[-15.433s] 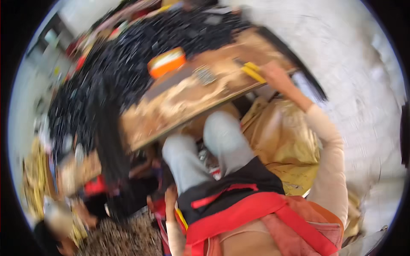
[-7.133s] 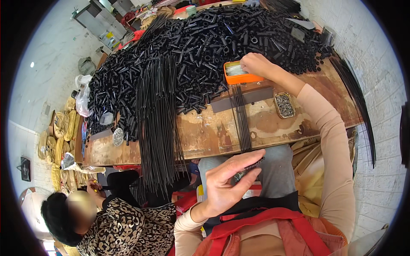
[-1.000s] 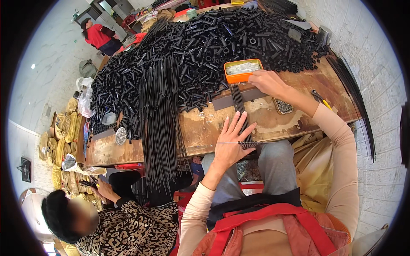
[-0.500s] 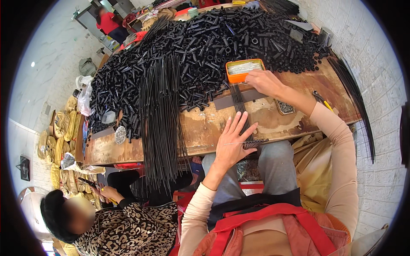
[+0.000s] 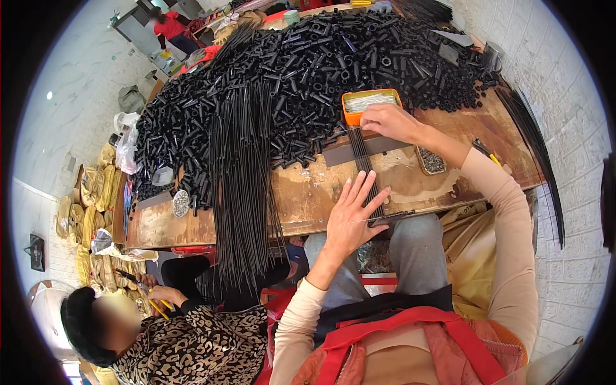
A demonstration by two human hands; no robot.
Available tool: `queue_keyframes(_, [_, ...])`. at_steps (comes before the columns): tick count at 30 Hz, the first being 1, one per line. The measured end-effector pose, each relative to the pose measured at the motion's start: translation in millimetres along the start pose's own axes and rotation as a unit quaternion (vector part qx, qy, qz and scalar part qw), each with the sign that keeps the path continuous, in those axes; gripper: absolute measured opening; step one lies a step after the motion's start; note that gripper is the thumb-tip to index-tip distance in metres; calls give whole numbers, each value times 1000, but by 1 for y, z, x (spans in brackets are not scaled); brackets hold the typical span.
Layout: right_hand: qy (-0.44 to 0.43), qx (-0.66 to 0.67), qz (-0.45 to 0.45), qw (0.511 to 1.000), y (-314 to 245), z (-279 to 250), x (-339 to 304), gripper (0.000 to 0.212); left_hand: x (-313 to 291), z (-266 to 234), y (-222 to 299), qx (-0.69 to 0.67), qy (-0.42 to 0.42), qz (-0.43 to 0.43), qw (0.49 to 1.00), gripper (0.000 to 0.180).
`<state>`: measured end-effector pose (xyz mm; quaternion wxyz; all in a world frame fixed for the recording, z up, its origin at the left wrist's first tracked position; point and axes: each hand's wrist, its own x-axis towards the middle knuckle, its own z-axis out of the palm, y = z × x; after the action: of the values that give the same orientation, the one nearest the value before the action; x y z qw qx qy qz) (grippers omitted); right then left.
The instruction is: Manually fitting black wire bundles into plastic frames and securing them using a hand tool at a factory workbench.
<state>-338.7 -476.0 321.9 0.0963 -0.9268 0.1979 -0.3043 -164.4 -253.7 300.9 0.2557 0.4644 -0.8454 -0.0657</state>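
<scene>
My left hand (image 5: pixel 350 215) lies with its fingers spread at the near end of a row of thin black rods (image 5: pixel 363 151). A thin pale pin shows across the base of its thumb. Under the rods, crosswise, lies a flat dark bar (image 5: pixel 337 156). My right hand (image 5: pixel 393 123) is closed in a pinch by the far ends of the rods, just in front of an orange box (image 5: pixel 352 119) of thin whitish pins (image 5: pixel 370 101). Anything between its fingertips is too small to make out.
A big heap of black tubular parts (image 5: pixel 301 70) covers the back of the table (image 5: pixel 308 202). Long black rods (image 5: pixel 242 173) hang over the front edge at left. A tray of small metal pieces (image 5: pixel 432 162) and pliers (image 5: pixel 486 153) lie right. A co-worker (image 5: pixel 192 333) sits left.
My right hand has moved slightly left and nearer, from the edge of the orange box to the rods' far ends. My left hand has barely shifted. The co-worker's hands and tool have moved.
</scene>
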Motion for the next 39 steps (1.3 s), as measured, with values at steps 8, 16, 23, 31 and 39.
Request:
queue_keyframes(8, [-154, -126, 193, 961, 50, -21, 42, 17, 0, -5, 5, 35, -6, 12, 999, 90])
queue_keyframes(16, [-74, -123, 166, 976, 50, -19, 40, 11, -4, -4, 6, 26, -27, 9, 999, 88])
queue_keyframes(23, [-110, -188, 129, 967, 52, -10, 35, 11, -16, 0, 10, 61, -4, 27, 998, 72])
queue_keyframes(31, [-52, -145, 74, 985, 45, -20, 34, 10, -14, 1, 8, 46, 6, 20, 999, 75])
queue_keyframes(39, [-7, -122, -30, 992, -19, -18, -10, 5, -16, 4, 6, 33, 9, 13, 999, 76])
